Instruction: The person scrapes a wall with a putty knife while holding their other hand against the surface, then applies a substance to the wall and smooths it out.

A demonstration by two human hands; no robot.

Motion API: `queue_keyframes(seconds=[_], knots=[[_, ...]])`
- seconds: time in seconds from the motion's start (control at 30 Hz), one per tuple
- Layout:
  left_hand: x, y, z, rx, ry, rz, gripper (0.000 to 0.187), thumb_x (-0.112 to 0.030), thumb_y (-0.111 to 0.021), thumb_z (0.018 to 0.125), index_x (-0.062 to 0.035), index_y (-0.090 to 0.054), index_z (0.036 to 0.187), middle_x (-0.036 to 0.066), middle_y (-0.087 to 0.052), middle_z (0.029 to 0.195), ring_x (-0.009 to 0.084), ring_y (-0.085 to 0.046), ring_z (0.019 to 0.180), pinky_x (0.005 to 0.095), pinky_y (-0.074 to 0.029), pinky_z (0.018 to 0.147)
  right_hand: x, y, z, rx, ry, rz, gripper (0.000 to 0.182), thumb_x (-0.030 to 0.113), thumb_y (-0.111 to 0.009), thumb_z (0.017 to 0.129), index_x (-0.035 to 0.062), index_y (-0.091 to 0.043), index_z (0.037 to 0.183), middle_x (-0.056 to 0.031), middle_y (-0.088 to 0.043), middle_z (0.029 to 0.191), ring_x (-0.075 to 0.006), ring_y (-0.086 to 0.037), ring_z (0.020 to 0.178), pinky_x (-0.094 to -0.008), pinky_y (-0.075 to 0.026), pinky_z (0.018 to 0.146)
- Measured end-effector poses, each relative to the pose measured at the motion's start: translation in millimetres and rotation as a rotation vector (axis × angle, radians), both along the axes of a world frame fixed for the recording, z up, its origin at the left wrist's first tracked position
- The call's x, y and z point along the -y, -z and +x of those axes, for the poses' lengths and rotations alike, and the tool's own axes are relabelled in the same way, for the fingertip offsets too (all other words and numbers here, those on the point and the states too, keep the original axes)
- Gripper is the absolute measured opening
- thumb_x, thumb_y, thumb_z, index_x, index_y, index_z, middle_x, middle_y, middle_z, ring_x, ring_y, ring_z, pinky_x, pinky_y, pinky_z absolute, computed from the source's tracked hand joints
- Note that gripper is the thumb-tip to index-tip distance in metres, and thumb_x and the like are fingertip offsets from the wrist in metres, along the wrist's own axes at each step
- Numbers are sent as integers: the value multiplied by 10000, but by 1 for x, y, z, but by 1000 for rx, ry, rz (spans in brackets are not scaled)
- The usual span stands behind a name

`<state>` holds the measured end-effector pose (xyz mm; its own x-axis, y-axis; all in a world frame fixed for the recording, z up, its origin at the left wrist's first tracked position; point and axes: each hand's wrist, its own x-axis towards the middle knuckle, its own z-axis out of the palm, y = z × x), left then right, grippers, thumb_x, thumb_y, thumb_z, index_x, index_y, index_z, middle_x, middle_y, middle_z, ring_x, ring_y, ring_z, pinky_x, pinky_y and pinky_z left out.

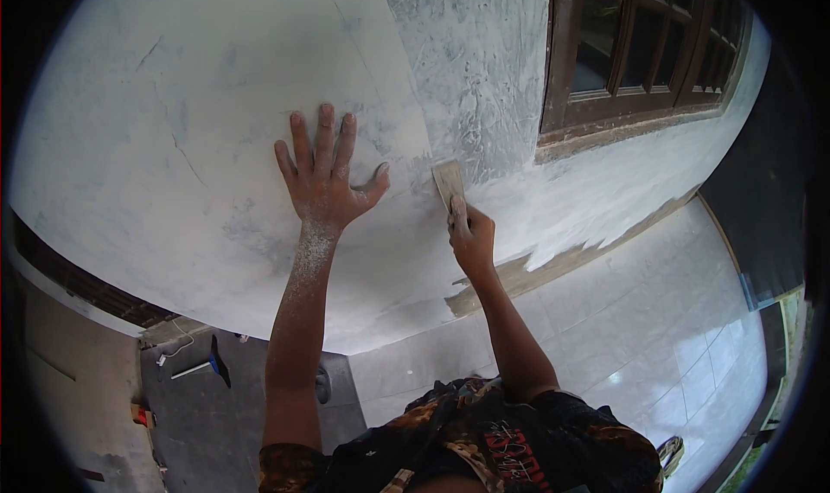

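My left hand [325,173] lies flat against the whitish wall [251,78], fingers spread, with white dust on the hand and forearm. To its right, my right hand [471,233] is closed around a putty knife [449,182]. The flat blade points up and touches or nearly touches the wall, at the lower edge of a rough, streaky grey patch [475,69]. Smoother white coating surrounds that patch, and thin cracks run through the wall on the left. My fingers cover the knife's handle.
A brown wooden window [640,43] is set in the wall at upper right. Bare brownish wall shows along the base [519,277]. Pale shiny tiles [605,320] cover the floor below. At lower left, a broom [214,363] lies on darker flooring near a white cable [181,342].
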<state>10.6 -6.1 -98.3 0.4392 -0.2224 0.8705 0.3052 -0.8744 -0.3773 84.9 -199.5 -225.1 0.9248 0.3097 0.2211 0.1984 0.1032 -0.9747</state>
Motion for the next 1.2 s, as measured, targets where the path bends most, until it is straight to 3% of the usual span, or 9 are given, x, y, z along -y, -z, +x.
queue_keyframes(seconds=[0.27,0.33,0.47,0.57,0.63,0.73,0.83,0.93,1.2], knots=[[-1,3,0,-9,-8,-6,875,-523,-703,732,-157,-424,1476,115,-298,1585,424,-172,1479,630,-87,1162,-3,-4,6,-26,-39,38,547,395,-505,1025,-43,-565,703,-47,-451,529,-110,-408,537,-325,-357,510],[-1,3,0,0,2,3,867,-518,-701,732,-155,-432,1472,115,-295,1587,425,-169,1479,630,-81,1163,-4,9,5,9,-33,72,523,403,-502,1029,48,-499,644,35,-404,518,-46,-372,429,-243,-290,396],[-1,3,0,-1,-10,3,861,-514,-699,734,-155,-434,1470,117,-298,1586,425,-170,1479,629,-81,1163,-3,20,-1,-55,-25,63,524,402,-504,1028,48,-492,642,34,-406,518,-46,-372,428,-242,-289,397],[1,3,-1,2,-11,2,860,-510,-699,733,-154,-435,1470,117,-299,1587,424,-177,1478,627,-82,1162,-5,-9,0,27,-26,122,520,395,-501,1030,48,-494,643,34,-410,519,-48,-376,430,-245,-292,397],[1,2,-1,8,-11,-1,852,-509,-692,738,-159,-434,1471,114,-307,1584,422,-186,1477,625,-94,1159,-6,-3,0,9,-20,19,552,404,-500,1026,-41,-571,708,-43,-459,537,-105,-404,535,-314,-351,502],[1,2,0,12,6,-2,838,-508,-684,746,-159,-438,1467,112,-316,1580,417,-189,1478,622,-88,1160,0,14,-13,-112,-56,-52,549,401,-499,1026,-43,-573,712,-54,-456,540,-112,-398,543,-320,-349,509],[0,2,-1,9,14,-4,828,-505,-679,753,-159,-439,1466,112,-317,1579,414,-193,1478,624,-82,1163,-5,1,-5,9,-36,13,541,396,-509,1022,-40,-577,708,-59,-449,529,-115,-395,534,-327,-343,506],[0,2,0,22,20,7,828,-502,-685,752,-158,-441,1464,111,-316,1579,414,-200,1475,628,-83,1162,-10,5,-4,66,-3,17,529,375,-495,1035,31,-498,634,29,-406,507,-54,-378,447,-264,-294,416],[-1,5,-1,11,15,-2,830,-523,-683,753,-159,-448,1462,114,-325,1574,413,-205,1474,629,-90,1159,-16,-6,-2,108,-4,86,537,400,-497,1031,35,-504,638,26,-406,507,-57,-373,434,-265,-300,411]])
